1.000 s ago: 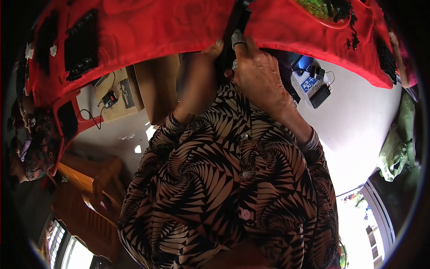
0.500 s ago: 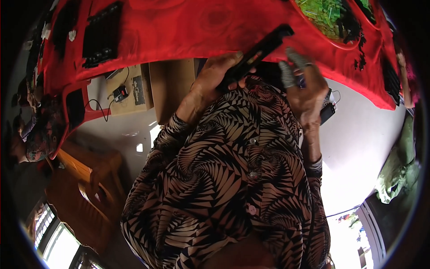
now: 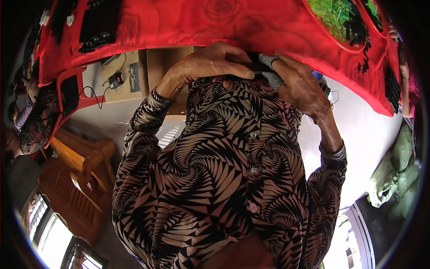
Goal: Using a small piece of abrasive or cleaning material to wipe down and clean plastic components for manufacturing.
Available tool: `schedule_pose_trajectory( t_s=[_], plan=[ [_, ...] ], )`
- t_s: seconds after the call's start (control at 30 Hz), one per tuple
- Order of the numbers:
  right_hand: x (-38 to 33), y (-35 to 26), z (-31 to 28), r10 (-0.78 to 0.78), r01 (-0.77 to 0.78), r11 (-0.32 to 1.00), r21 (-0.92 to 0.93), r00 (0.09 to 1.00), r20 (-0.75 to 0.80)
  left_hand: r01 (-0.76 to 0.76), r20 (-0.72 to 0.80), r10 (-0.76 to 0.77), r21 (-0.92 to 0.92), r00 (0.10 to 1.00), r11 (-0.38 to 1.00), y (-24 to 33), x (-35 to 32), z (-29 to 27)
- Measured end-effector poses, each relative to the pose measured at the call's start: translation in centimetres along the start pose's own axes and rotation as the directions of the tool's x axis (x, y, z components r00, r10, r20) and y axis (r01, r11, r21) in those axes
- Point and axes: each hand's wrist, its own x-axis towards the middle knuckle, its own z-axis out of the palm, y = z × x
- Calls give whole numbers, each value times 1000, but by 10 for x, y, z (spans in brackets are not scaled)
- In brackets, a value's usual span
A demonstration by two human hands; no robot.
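Note:
My left hand (image 3: 214, 63) is bent over the front of my shirt, just under the near edge of the red-covered table. Its fingers curl round a long black plastic piece (image 3: 255, 65), most of which is hidden by the hand and shadow. Close by on the right, my right hand (image 3: 296, 80) meets the end of that piece. Grey covers wrap its thumb and a finger, and their tips are drawn together; what lies between them is too small and dark to make out.
The red cloth (image 3: 179, 22) bears a stack of black pieces (image 3: 98, 27) at left and a basin of green pieces (image 3: 333, 18) at right. Below stand a cardboard box (image 3: 165, 67) and a brown plastic chair (image 3: 76, 193). Other people sit at both sides.
The black piece has come down from above the table edge toward my shirt. My right hand, apart and spread before, has moved left and closed in beside my left hand.

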Motion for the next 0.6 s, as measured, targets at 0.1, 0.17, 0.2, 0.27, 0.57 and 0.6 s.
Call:
schedule_pose_trajectory(
  t_s=[0.1, 0.17, 0.2, 0.27, 0.57, 0.6],
  plan=[
    [0, 9, 12, -45, 45, 999, 9, 999, 26, -32, 49, 28, 82, 998, 996, -1, 0, 4],
    [-2, 3, 19, -20, 20, 1000, 22, 1000, 1, -228, 125, 194, 384, 973, 895, -1, -1, 1],
    [-2, 0, 20, 0, 1, 999, 34, 1000, -24, -231, 120, 199, 390, 973, 891, 0, -1, 2],
    [-4, -5, 27, -12, 9, 1000, -30, 994, -112, -248, 102, 250, 701, 963, 668, 2, -4, 10],
    [-13, 1, 36, 101, -94, 984, 150, 994, -38, -226, -10, 359, 761, 933, 608, -13, -3, 31],
    [-12, 3, 37, 101, -92, 985, 145, 994, -52, -232, -4, 367, 768, 930, 597, -12, -2, 31]
  ],
)
